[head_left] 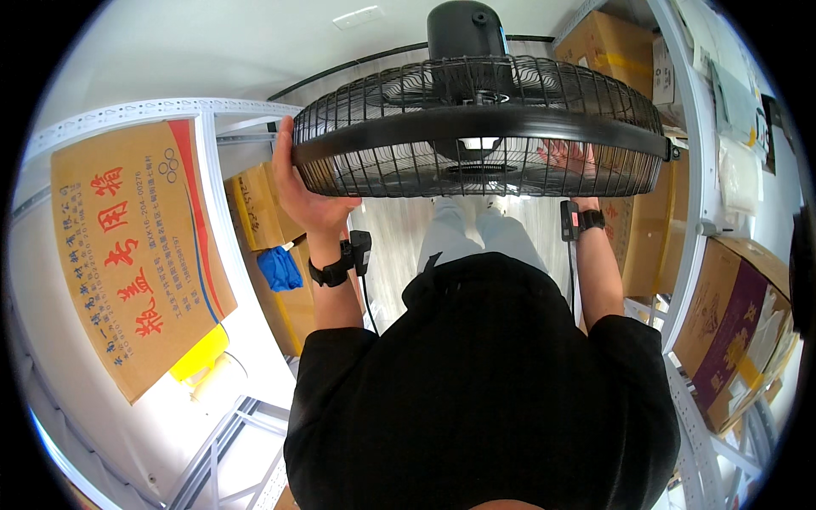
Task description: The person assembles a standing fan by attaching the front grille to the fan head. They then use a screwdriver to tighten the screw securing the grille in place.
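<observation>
A large black fan [476, 134] with a round wire cage spans the space in front of me, seen edge-on. Its motor housing [463, 30] points away from me, and any stand below is hidden. At the cage's left end, my left hand [310, 191] holds the rim, with fingers up along the side and the thumb under the lower edge. My right hand [568, 159] is at the right part of the cage, partly hidden and seen through the wires. It appears to support the fan from below. Both wrists wear black straps with small devices.
To the left, a large printed cardboard box [140, 246] lies on a white metal shelf [204, 161]. Taped cartons [263, 204] and a blue cloth-like bundle [279, 268] sit beside it. More cartons [650, 229] line the right, near a shelf post [701, 170] and an opened box [731, 327].
</observation>
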### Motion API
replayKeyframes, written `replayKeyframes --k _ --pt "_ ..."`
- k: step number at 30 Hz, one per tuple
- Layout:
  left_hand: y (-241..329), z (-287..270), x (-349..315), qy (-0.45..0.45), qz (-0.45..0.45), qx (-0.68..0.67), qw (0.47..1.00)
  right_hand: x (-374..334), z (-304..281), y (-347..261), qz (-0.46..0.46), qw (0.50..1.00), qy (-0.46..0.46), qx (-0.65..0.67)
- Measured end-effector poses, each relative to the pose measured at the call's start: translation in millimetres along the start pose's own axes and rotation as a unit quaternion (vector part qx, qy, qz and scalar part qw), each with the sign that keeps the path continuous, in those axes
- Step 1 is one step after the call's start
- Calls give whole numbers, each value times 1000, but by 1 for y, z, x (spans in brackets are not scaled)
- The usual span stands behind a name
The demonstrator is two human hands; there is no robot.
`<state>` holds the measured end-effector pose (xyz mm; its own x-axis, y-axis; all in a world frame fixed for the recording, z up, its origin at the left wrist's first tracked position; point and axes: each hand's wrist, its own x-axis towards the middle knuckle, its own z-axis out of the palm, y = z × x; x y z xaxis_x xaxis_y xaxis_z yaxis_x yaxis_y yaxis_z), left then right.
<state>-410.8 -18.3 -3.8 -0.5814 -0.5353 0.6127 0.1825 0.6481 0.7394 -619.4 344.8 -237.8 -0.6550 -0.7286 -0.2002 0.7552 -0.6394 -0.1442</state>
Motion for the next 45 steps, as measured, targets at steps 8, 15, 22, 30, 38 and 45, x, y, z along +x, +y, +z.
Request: replayKeyframes --k 8,15,22,30,38,45 --pt "-1 3 4 -9 6 8 1000 3 -24 -6 7 996 85 -33" --pt "-2 3 3 5 -1 -6 1000 4 -20 0 -8 988 129 -88" --pt "-3 4 5 5 21 -7 1000 3 -18 -2 -8 981 176 -85" --pt "-6 0 5 -4 4 -12 1000 -3 -4 2 -29 958 227 -175" --pt "-6 0 9 -8 0 -17 1000 -7 -18 -1 -45 979 137 -145" --pt "-8 1 8 -4 6 3 1000 -5 -2 2 -24 981 147 -124"
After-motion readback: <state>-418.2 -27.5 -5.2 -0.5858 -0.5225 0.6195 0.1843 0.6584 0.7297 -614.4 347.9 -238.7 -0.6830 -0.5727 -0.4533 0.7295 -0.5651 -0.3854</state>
